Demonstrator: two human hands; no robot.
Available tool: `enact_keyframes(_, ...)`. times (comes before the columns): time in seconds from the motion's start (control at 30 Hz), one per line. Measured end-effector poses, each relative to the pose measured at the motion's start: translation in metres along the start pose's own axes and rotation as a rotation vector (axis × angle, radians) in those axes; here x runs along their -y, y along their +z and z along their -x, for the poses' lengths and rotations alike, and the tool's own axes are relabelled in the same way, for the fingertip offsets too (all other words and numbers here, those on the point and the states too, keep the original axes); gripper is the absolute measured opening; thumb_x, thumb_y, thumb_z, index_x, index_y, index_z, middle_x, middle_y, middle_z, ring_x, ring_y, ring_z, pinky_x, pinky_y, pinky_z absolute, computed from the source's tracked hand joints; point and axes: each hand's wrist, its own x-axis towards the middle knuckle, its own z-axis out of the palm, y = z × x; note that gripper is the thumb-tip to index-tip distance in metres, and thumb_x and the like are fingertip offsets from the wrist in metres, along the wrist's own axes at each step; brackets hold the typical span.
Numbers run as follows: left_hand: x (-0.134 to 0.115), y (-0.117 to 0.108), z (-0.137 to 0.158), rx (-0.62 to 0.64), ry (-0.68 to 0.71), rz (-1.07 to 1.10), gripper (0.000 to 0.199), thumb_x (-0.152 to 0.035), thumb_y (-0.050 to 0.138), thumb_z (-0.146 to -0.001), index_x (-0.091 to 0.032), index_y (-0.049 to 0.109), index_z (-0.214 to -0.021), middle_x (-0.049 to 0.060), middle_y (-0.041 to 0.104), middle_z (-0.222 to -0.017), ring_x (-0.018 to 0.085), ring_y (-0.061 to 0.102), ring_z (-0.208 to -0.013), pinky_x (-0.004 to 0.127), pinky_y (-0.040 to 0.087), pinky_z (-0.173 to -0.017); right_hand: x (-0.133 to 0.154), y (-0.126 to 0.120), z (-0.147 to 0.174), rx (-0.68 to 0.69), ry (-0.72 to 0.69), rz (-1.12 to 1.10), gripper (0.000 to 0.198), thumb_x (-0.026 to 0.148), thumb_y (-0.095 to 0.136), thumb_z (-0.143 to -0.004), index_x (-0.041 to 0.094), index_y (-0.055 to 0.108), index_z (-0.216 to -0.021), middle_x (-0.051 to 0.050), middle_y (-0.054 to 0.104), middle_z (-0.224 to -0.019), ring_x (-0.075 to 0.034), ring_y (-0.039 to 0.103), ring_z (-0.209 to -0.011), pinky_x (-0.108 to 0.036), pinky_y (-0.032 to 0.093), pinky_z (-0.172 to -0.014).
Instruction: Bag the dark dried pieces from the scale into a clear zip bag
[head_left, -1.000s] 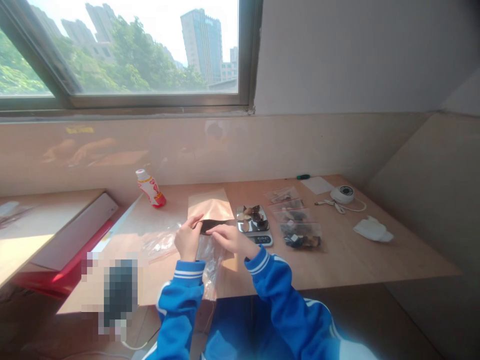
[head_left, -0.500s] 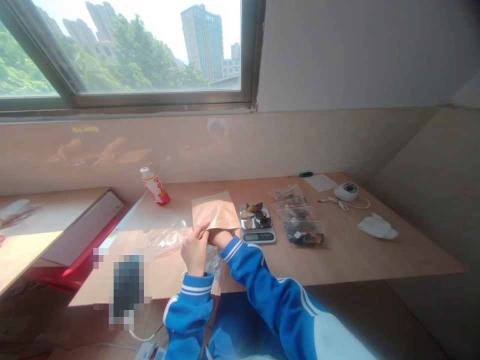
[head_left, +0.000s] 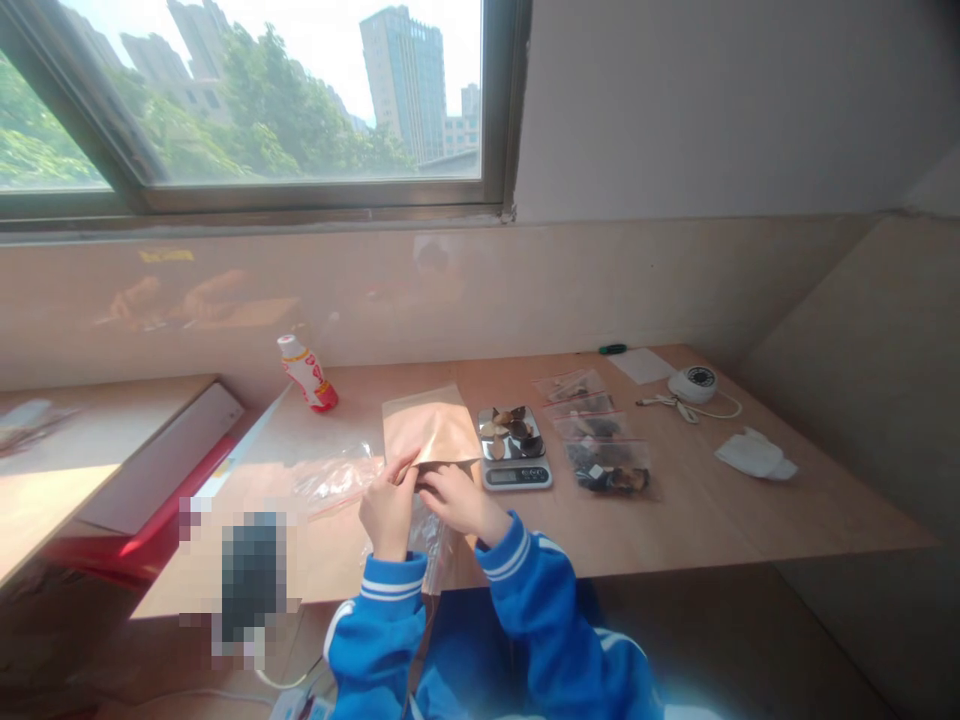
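A flat brown paper bag (head_left: pixel 431 425) lies on the table in front of me, its opening towards me. My left hand (head_left: pixel 390 505) pinches the near left edge of that opening. At the bag's mouth is my right hand (head_left: pixel 459 500), fingers bent together. Its fingertips are partly hidden, so what they hold, if anything, does not show. Just right of the bag stands a small digital scale (head_left: pixel 517 478), with several dark and light flat pieces (head_left: pixel 519 430) on its plate. Clear plastic (head_left: pixel 431 535) lies beneath my hands.
Crumpled clear bags (head_left: pixel 341 475) lie to the left, below a red and white bottle (head_left: pixel 309 375). Filled zip bags (head_left: pixel 611 468) lie right of the scale. Farther right are a white dome camera (head_left: pixel 691 383) with a cable and a crumpled white tissue (head_left: pixel 756 457).
My right hand has drawn back out of the paper bag to its mouth, so its back and fingers now show. My left hand keeps its pinch on the edge.
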Motion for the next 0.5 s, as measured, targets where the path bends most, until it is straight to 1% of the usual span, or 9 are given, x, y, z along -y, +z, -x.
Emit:
enact_keyframes(0.07,0.002,-0.001,-0.002,-0.001,-0.004,0.004,0.029,-0.029,0.056,-0.079,-0.036,0.070,-0.103,-0.002,0.074,-0.091,0.020,0.066,-0.087,0.025,0.043,-0.068,-0.005,-0.012,0.018,0.010,0.024,-0.188,0.027,0.027,0.043,-0.094,0.021,0.063,-0.111,-0.005,0.067,-0.107,-0.018,0.062,-0.098,-0.032,0.049,-0.087)
enact_keyframes(0.1,0.003,-0.001,-0.003,-0.003,-0.001,0.009,0.028,-0.030,0.056,-0.079,-0.037,0.070,-0.102,-0.003,0.074,-0.091,0.020,0.066,-0.088,0.025,0.043,-0.069,-0.011,-0.019,0.027,-0.002,0.057,-0.269,0.029,0.029,0.040,-0.094,0.023,0.064,-0.110,-0.004,0.069,-0.104,-0.017,0.063,-0.095,-0.031,0.050,-0.085)
enact_keyframes(0.13,0.005,0.000,-0.004,-0.004,0.004,0.018,0.028,-0.030,0.057,-0.079,-0.037,0.070,-0.102,-0.003,0.074,-0.093,0.019,0.066,-0.089,0.025,0.043,-0.070,-0.019,-0.026,0.035,-0.059,0.099,-0.298,0.030,0.030,0.040,-0.094,0.023,0.065,-0.107,-0.004,0.069,-0.102,-0.018,0.063,-0.095,-0.031,0.051,-0.083)
enact_keyframes(0.17,0.006,0.001,-0.004,-0.004,0.007,0.030,0.027,-0.031,0.057,-0.079,-0.037,0.070,-0.102,-0.004,0.074,-0.094,0.019,0.066,-0.090,0.025,0.044,-0.071,-0.029,-0.032,0.042,-0.155,0.148,-0.272,0.029,0.029,0.040,-0.093,0.023,0.066,-0.105,-0.005,0.068,-0.103,-0.019,0.062,-0.097,-0.032,0.050,-0.084)
enact_keyframes(0.2,0.007,0.002,-0.003,-0.003,0.006,0.041,0.027,-0.031,0.057,-0.078,-0.037,0.070,-0.101,-0.004,0.074,-0.095,0.019,0.066,-0.090,0.025,0.044,-0.072,-0.040,-0.038,0.048,-0.277,0.206,-0.197,0.028,0.028,0.042,-0.091,0.022,0.066,-0.103,-0.006,0.067,-0.103,-0.021,0.060,-0.099,-0.035,0.049,-0.085)
enact_keyframes(0.27,0.008,0.006,-0.002,0.008,-0.001,0.051,0.027,-0.031,0.057,-0.078,-0.036,0.070,-0.101,-0.004,0.074,-0.097,0.020,0.066,-0.091,0.026,0.044,-0.072,-0.063,-0.047,0.055,-0.512,0.318,0.021,0.026,0.023,0.044,-0.087,0.019,0.066,-0.101,-0.010,0.063,-0.103,-0.024,0.056,-0.102,-0.041,0.045,-0.089)
enact_keyframes(0.33,0.009,0.009,0.000,0.026,-0.011,0.040,0.028,-0.031,0.057,-0.078,-0.036,0.070,-0.102,-0.003,0.074,-0.096,0.021,0.066,-0.091,0.026,0.045,-0.071,-0.083,-0.051,0.060,-0.651,0.390,0.199,0.024,0.020,0.046,-0.084,0.017,0.064,-0.100,-0.012,0.059,-0.100,-0.025,0.053,-0.100,-0.043,0.043,-0.090)
enact_keyframes(0.4,0.010,0.010,0.001,0.035,-0.009,0.032,0.028,-0.031,0.057,-0.078,-0.036,0.070,-0.102,-0.002,0.074,-0.095,0.021,0.066,-0.090,0.026,0.045,-0.071,-0.097,-0.049,0.062,-0.694,0.420,0.298,0.022,0.021,0.049,-0.083,0.018,0.064,-0.100,-0.011,0.055,-0.097,-0.025,0.051,-0.098,-0.042,0.042,-0.090)
enact_keyframes(0.5,0.013,0.010,0.000,0.018,0.008,0.054,0.028,-0.031,0.057,-0.078,-0.035,0.071,-0.102,-0.002,0.074,-0.093,0.021,0.067,-0.090,0.026,0.046,-0.072,-0.102,-0.041,0.063,-0.655,0.467,0.407,0.022,0.023,0.054,-0.082,0.021,0.064,-0.101,-0.010,0.052,-0.102,-0.026,0.048,-0.098,-0.042,0.041,-0.087)
